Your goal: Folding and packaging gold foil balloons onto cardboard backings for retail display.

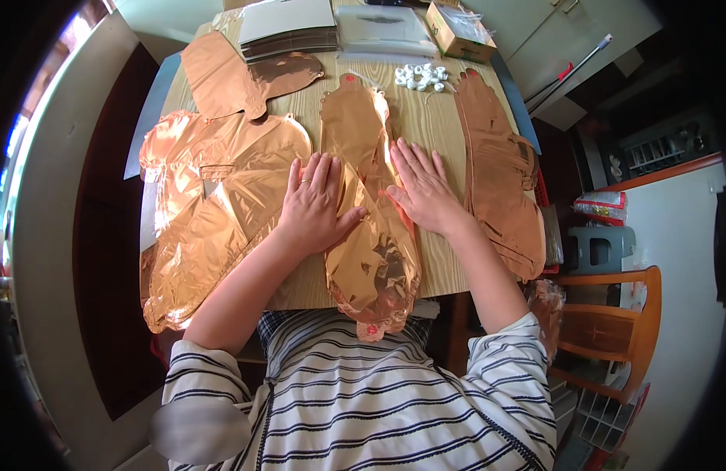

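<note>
A deflated rose-gold foil balloon (371, 271), folded long and narrow, lies in front of me with its near end over the table's edge. My left hand (320, 202) rests flat along its left side, fingers stretched and thumb on the foil. My right hand (426, 188) lies open at its right side, fingertips and thumb touching the foil's edge. Nothing is gripped in either hand. Left of my left hand, larger spread-out foil balloons (213, 188) overlap, partly under my left forearm. Several folded foil balloons (496, 180) make a neat pile to the right.
More folded copper foil (213, 74) lies at the far left. Along the back stand a stack of grey-white sheets (288, 27), clear plastic bags (382, 31) and a cardboard box (461, 35). Small white rolls (422, 77) sit before them. A wooden chair (606, 334) stands right of the table.
</note>
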`<action>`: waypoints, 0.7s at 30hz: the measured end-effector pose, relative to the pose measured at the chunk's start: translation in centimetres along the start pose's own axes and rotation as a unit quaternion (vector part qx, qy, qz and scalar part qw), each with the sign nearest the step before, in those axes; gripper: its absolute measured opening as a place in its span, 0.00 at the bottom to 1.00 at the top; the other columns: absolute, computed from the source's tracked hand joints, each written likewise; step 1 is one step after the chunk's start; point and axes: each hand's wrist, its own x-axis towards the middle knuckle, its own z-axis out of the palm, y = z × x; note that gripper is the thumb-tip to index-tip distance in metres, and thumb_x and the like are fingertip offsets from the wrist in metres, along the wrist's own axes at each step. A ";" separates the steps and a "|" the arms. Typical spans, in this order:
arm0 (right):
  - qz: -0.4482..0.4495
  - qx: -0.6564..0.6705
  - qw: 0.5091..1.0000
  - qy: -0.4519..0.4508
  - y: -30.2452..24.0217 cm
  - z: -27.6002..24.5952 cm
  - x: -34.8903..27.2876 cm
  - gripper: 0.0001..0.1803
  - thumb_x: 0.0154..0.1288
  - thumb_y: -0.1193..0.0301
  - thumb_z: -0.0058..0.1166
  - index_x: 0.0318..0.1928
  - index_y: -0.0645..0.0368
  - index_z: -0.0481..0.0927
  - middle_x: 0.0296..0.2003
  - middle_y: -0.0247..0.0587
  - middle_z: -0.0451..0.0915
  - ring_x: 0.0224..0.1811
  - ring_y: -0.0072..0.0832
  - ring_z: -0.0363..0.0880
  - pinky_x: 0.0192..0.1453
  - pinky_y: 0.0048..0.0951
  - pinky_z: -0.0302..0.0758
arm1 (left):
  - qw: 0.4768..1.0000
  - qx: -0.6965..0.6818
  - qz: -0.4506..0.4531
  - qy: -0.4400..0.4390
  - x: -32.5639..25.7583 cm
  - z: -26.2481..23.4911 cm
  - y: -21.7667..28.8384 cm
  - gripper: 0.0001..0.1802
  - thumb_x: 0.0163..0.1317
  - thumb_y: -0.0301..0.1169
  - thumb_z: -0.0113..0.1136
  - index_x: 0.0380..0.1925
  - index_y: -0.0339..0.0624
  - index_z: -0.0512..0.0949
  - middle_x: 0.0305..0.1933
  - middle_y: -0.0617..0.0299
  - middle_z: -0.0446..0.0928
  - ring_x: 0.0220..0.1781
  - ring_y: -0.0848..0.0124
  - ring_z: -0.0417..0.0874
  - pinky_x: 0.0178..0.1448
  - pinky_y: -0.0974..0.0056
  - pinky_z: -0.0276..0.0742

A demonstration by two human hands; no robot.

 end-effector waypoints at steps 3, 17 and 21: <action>0.006 -0.005 1.000 -0.011 -0.4 -0.4 0.0 0.42 0.79 0.48 0.41 0.81 0.56 0.47 0.82 0.48 0.44 0.84 0.45 0.41 0.84 0.56 0.34 | 1.000 0.006 0.003 0.011 -0.1 0.2 -0.1 0.53 0.68 0.66 0.47 0.73 0.25 0.59 0.74 0.39 0.63 0.81 0.47 0.56 0.83 0.39 0.42; 0.035 -0.010 0.999 -0.011 -1.0 -0.7 0.3 0.41 0.78 0.45 0.42 0.80 0.56 0.52 0.80 0.57 0.47 0.84 0.52 0.41 0.84 0.56 0.35 | 0.999 -0.018 0.004 0.031 -0.2 0.4 -0.2 0.53 0.65 0.66 0.52 0.72 0.28 0.61 0.74 0.40 0.63 0.80 0.48 0.58 0.82 0.39 0.44; 0.039 -0.029 0.999 -0.015 -0.7 -0.6 0.2 0.42 0.78 0.42 0.38 0.81 0.52 0.50 0.81 0.53 0.45 0.84 0.48 0.40 0.84 0.54 0.35 | 0.999 -0.016 0.008 0.037 -0.2 0.6 -0.2 0.53 0.64 0.65 0.53 0.72 0.28 0.61 0.74 0.40 0.62 0.80 0.48 0.58 0.82 0.39 0.44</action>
